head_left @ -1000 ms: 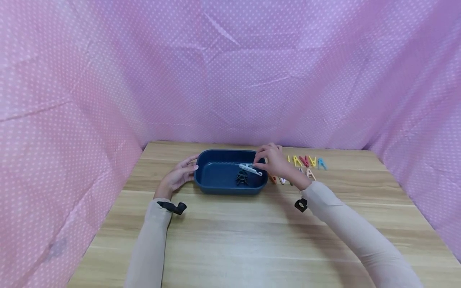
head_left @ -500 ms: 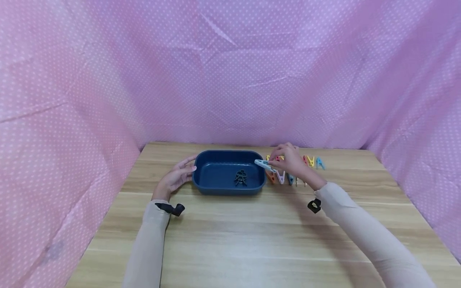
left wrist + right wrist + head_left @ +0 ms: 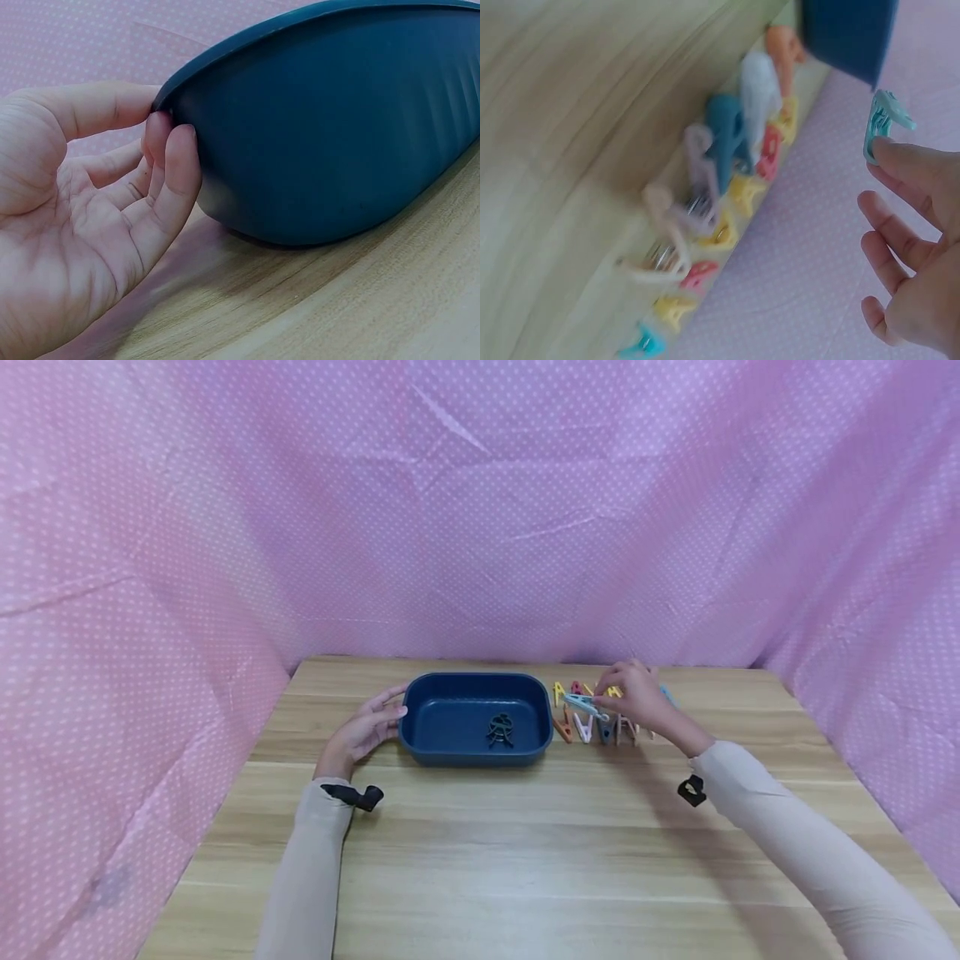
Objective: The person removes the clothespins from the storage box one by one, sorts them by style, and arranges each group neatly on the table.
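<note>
My left hand (image 3: 363, 731) holds the near-left end of a dark blue rectangular basin (image 3: 472, 758). In the left wrist view its thumb meets the rim while the fingers (image 3: 184, 165) bear on the outer wall. Over the clips to the basin's right, my right hand (image 3: 637, 695) pinches a pale teal clothespin (image 3: 880, 124) between thumb and index finger; the other fingers are loosely bent. Inside the basin, toward its right, lie dark green clips (image 3: 500, 730) that overlap each other. The right hand and its clothespin hide part of the clips behind them.
Two rows of clothespins lie right of the basin: an orange one (image 3: 564, 727), a white one (image 3: 583, 727), a dark blue one (image 3: 724, 135), and several yellow, red and beige ones. A pink dotted curtain (image 3: 480, 527) hangs behind the wooden table (image 3: 480, 860).
The right hand has carried the pale teal clothespin rightward, from over the basin's right end to above the laid-out clothespins. The left hand has stayed on the basin.
</note>
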Motion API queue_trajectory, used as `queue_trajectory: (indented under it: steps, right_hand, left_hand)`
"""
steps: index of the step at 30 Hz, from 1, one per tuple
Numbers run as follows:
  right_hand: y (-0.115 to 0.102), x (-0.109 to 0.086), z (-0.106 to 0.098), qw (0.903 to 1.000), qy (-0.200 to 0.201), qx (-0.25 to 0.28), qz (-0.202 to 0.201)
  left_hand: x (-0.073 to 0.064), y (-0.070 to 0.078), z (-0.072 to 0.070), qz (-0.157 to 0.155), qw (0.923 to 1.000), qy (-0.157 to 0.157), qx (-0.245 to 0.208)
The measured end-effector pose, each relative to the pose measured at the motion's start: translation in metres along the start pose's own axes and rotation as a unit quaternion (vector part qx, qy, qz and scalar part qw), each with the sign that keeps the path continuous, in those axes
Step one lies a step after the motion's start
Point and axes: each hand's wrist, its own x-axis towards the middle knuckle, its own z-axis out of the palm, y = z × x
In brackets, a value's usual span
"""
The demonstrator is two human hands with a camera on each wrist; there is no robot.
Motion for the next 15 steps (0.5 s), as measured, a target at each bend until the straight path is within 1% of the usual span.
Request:
queue_trajectory:
  steps: [3, 6, 11, 15]
  right_hand:
    - [0.006, -0.008, -0.002, 0.9996, 0.017, -0.022, 0.004]
    - [0.01, -0.016, -0.001, 0.9982, 0.049, -0.036, 0.001]
    - [0.017, -0.027, 0.004, 0.9916, 0.114, -0.055, -0.026]
    - [0.027, -0.034, 0.008, 0.9869, 0.145, -0.062, -0.035]
  left_hand:
    - [-0.001, 0.0, 0.0, -0.003, 0.9999, -0.005, 0.009]
    - [-0.001, 0.0, 0.0, -0.003, 0.9999, -0.013, 0.01]
    - [-0.002, 0.001, 0.0, 0.002, 0.9998, -0.014, 0.01]
    - [-0.002, 0.002, 0.0, 0.003, 0.9998, -0.016, 0.009]
